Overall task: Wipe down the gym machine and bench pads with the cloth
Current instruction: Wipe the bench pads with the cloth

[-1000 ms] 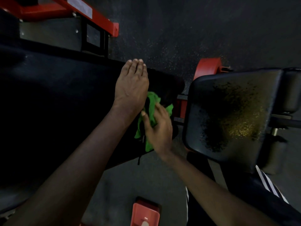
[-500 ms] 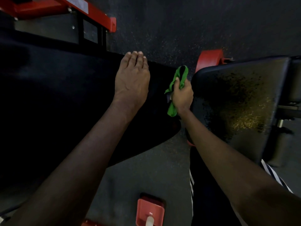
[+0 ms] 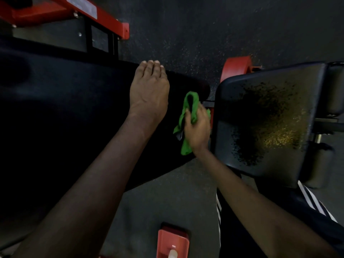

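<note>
Cloth [image 3: 187, 116]: soft, light, floppy (loose tail dangles); best held bunched.
Right hand [image 3: 198, 128]: fingers curled around cloth.
Left hand [image 3: 149, 90]: flat on pad [image 3: 65, 108].

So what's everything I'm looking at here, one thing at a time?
large bench pad: one, black, fills the left half
smaller pad: one, black with a yellowish speckled patch, right
green cloth: one, bunched, between the two pads
red frame: one, bar with a pale label, top left
red round part: one, behind the smaller pad's top edge
red block: one, bottom centre
floor: dark grey, speckled
trousers: black with white stripes, bottom right
left hand: rests flat on the large bench pad, fingers straight
right hand: grips the green cloth
</note>
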`<state>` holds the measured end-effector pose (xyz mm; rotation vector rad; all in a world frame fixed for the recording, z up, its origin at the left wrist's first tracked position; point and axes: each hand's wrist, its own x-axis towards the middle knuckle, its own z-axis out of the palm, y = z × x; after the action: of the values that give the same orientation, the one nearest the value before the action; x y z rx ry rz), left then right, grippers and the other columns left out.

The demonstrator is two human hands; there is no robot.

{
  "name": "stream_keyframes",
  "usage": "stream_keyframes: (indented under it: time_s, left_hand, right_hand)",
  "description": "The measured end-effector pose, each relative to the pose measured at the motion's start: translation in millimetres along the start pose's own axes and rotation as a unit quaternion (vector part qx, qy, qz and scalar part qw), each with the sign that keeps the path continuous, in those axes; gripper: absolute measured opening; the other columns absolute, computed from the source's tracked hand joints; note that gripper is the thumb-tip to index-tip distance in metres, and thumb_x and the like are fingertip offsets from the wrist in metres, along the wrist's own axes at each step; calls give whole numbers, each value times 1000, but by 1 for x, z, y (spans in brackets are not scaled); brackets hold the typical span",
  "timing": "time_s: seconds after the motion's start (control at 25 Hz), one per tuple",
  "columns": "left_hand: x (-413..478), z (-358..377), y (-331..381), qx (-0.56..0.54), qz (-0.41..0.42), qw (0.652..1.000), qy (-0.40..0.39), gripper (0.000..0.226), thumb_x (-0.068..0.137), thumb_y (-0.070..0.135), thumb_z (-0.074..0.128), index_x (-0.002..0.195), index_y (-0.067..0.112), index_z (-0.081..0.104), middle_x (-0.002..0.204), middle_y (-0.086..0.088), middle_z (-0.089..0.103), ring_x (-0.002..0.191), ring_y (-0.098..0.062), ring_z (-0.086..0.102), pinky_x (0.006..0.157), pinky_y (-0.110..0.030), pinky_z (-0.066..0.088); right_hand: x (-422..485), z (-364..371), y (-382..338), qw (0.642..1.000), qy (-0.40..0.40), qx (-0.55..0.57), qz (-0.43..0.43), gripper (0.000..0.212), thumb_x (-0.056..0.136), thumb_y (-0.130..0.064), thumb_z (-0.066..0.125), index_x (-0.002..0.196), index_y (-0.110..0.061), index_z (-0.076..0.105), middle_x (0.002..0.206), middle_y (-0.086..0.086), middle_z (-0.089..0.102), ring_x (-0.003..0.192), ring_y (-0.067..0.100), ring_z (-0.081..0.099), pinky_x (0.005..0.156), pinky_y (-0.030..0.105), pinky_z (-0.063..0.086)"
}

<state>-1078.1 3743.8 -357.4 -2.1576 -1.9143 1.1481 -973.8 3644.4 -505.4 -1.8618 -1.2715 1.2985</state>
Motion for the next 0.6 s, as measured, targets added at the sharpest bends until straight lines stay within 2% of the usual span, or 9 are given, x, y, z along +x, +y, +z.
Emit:
stream_keyframes:
  time_s: [0.04, 0.12, 0.24, 0.32, 0.4, 0.52, 0.6]
  left_hand:
    - [0, 0, 1, -1, -2, 1000, 0, 63, 105, 27, 41, 156, 0, 17, 164, -17, 19, 153, -30, 15, 124, -43, 7]
    - [1, 2, 4, 4, -7, 1000, 7, 63, 105, 26, 41, 156, -2, 17, 164, -18, 20, 153, -31, 16, 124, -43, 7]
    - [3, 5, 6, 3, -13, 1000, 19, 61, 105, 26, 41, 155, -2, 19, 163, -19, 22, 152, -31, 17, 124, -43, 8]
    - [4, 6, 6, -2, -14, 1000, 21, 61, 105, 26, 41, 155, -1, 21, 163, -19, 23, 152, -31, 17, 124, -43, 9]
    - [5, 7, 8, -5, -13, 1000, 19, 61, 105, 27, 40, 155, -1, 20, 163, -18, 22, 152, -31, 17, 124, -44, 9]
    - [4, 9, 10, 1, -10, 1000, 16, 62, 105, 29, 40, 155, -1, 19, 163, -18, 21, 153, -31, 16, 124, -44, 8]
    - [4, 9, 10, 4, -8, 1000, 17, 64, 104, 30, 43, 155, 0, 19, 164, -18, 21, 153, -31, 16, 125, -44, 9]
  right_hand:
    - [23, 0, 3, 1000, 10, 7, 27, 50, 98, -45, 44, 123, -8, 66, 123, 8, 67, 116, 25, 60, 98, 39, 49]
    - [60, -1, 5, 997, 22, 24, 76, 40, 97, -45, 46, 109, -13, 67, 107, 3, 69, 101, 24, 65, 81, 34, 51]
    - [76, -2, 7, 995, 23, 26, 96, 30, 97, -44, 50, 103, -20, 67, 105, -1, 69, 99, 24, 66, 75, 29, 44]
    - [60, -5, -1, 996, 29, 21, 85, 36, 94, -46, 48, 105, -18, 67, 108, 0, 70, 102, 23, 66, 80, 32, 48]
    - [22, -6, -11, 999, 20, 23, 40, 41, 97, -44, 51, 117, -13, 67, 122, 4, 68, 114, 24, 62, 92, 33, 50]
    - [-52, -8, -27, 997, -17, 41, -58, 42, 98, -32, 60, 133, -10, 64, 141, 6, 60, 132, 20, 52, 109, 29, 40]
    - [-89, -7, -28, 991, -47, 24, -125, 44, 97, -32, 59, 137, -15, 62, 148, 0, 54, 139, 19, 47, 111, 36, 38]
